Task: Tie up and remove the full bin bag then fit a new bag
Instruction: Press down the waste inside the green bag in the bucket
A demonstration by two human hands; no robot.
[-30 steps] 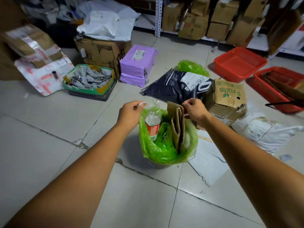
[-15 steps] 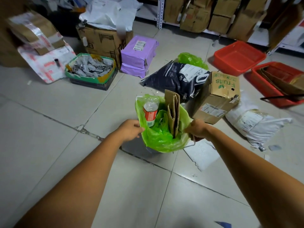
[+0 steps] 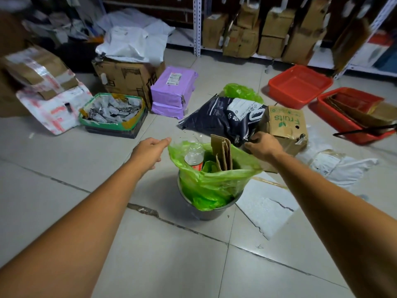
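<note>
Both hands are at the mouth of the green bin bag (image 3: 217, 181): the left hand (image 3: 150, 150) pinches the left far corner of the film between thumb and curled fingers, and the right hand (image 3: 263, 145) is closed over the right far edge, though its fingertips are turned away and the exact contact cannot be confirmed. The bag sits in a small dark round bin (image 3: 206, 211) on the tiled floor (image 3: 150, 254), its upper part drawn up clear of the rim. The film is thin, translucent, glossy and heavily creased; expect it to be soft, slippery and easily stretched or torn if loaded at one point. Take hold at opposing edges of the mouth, as shown, gathering enough slack for a knot. The contents look light: a clear plastic bottle (image 3: 194, 158) with a red label stands at the left side, and folded corrugated cardboard (image 3: 223, 154) stands upright in the centre, rising above the mouth. The cardboard is stiff with sharp corners, so it may puncture the film or obstruct closure; pressing it down first appears advisable. Just beyond the bin lie a dark printed pouch (image 3: 225, 119) and a brown carton marked "Fruits" (image 3: 285, 125). A crumpled green bag (image 3: 242, 92), possibly the replacement, lies behind the pouch. Farther off are purple wrapped parcels (image 3: 173, 91) at the left and two red plastic trays (image 3: 298, 86) at the right.
</note>
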